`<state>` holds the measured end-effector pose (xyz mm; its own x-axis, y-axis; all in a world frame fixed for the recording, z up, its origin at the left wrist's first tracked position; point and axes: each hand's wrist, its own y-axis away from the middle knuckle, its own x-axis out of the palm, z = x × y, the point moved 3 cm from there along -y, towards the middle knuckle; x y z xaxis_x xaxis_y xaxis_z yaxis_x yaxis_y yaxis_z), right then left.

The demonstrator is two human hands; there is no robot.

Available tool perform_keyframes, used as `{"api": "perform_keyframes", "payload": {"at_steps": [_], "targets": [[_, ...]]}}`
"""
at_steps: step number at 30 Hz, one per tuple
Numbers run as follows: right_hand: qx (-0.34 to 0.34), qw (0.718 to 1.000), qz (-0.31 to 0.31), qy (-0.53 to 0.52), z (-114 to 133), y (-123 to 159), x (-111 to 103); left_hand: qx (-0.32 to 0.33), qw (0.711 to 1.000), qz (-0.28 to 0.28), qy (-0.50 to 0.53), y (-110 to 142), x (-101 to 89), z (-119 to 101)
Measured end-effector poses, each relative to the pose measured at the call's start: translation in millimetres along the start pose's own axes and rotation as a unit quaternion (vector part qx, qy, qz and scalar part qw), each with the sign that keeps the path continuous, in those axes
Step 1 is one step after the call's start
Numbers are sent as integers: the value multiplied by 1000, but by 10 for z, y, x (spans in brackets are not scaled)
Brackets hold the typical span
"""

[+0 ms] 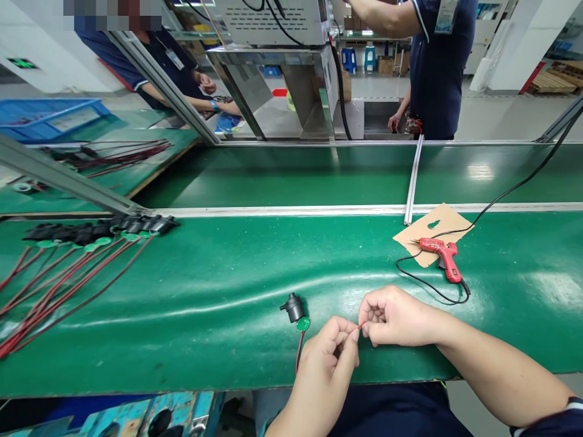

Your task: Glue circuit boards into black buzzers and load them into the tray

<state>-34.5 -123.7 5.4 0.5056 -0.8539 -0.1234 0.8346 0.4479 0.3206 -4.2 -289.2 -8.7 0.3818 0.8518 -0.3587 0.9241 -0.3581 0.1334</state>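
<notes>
Near the front edge of the green table, my left hand and my right hand are pinched close together. A short piece of thin red wire shows between their fingertips, and both hands grip it. Left of the hands stands a small black pump with a side nozzle and a green disc at its base. Its red and black leads run down behind my left hand; whether they join the pinched wire is hidden.
A red glue gun lies on brown cardboard at right, its black cord trailing. Several black pumps with red wires line the left. A metal rail crosses the back strip. Two people work beyond the bench.
</notes>
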Motion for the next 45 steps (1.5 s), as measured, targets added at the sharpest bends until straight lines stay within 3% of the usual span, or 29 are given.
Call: {"api": "perform_keyframes", "payload": {"at_steps": [7, 13, 15, 18, 21, 24, 26, 28, 31, 37, 41, 45], "targets": [[-36, 998, -53, -3, 22, 12, -91, -33, 998, 5, 57, 24, -18, 61], [-81, 996, -38, 30, -6, -22, -64, -52, 995, -3, 83, 7, 22, 83], [-102, 983, -121, 95, -72, -60, -174, -33, 998, -3, 58, 13, 23, 104], [-131, 924, -254, 254, -190, -127, -332, 63, 996, 7, -62, 66, -100, 196], [-144, 909, -212, 329, -309, -213, -304, 149, 956, -32, -252, 109, -417, 371], [-160, 912, -179, 332, -351, -238, -196, 167, 879, -73, -441, 21, -741, 515], [-163, 913, -184, 325, -344, -235, -125, 189, 831, -29, -522, -100, -824, 555], [-149, 921, -183, 308, -331, -236, -53, 220, 808, 44, -544, -210, -821, 562], [-115, 948, -150, 255, -313, -261, 76, 211, 827, 81, -516, -295, -824, 548], [-16, 995, 0, 97, -310, -461, 517, 134, 883, -11, -450, -105, -960, 550], [2, 999, 32, -15, -298, -607, 795, 128, 941, -91, -299, 137, -970, 582], [27, 983, 123, -134, -269, -625, 962, 117, 943, -164, -264, 323, -917, 610]]}}
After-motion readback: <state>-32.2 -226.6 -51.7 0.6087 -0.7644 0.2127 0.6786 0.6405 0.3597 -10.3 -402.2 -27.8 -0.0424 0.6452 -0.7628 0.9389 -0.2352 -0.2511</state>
